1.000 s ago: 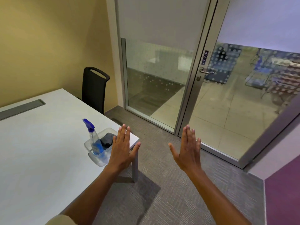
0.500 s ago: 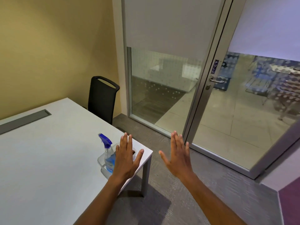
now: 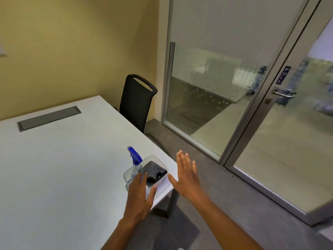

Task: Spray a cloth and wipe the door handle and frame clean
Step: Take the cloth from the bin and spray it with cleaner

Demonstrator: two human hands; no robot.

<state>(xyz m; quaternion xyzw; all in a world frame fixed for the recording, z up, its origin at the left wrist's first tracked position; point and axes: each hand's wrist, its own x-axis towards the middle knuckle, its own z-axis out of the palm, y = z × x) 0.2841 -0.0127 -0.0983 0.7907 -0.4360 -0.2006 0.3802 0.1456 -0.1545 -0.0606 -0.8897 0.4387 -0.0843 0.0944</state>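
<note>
As both hands stay flat and empty, the left hand (image 3: 139, 193) has dropped onto the clear tub's (image 3: 156, 183) near edge.

Since a second ago the right hand (image 3: 187, 175) has drifted toward the tub at lower centre, where the blue-topped spray bottle (image 3: 135, 159) and dark cloth (image 3: 155, 172) wait; picking up looks imminent. The door handle (image 3: 283, 93) sits at the right edge under a sign (image 3: 282, 75) reading "PULL".
</note>
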